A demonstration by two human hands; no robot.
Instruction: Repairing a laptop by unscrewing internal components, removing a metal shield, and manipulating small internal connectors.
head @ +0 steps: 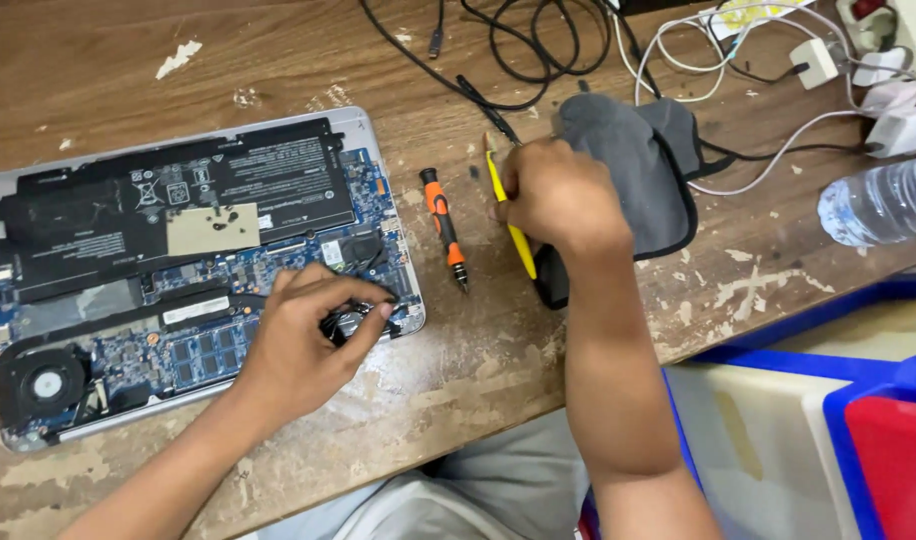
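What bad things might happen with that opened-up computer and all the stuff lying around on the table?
1. The clear plastic water bottle lies on its side near the white power plugs; a leak could reach them.
2. The left hand pinches a small black part on the open silver laptop's bare blue circuit board; a hard tug might damage it.
3. The orange-and-black screwdriver lies loose by the right hand, which grips a yellow tool; a nudge might roll it.

Orange-black screwdriver (444,226), yellow tool (510,222) (grey cloth (633,170) beside).
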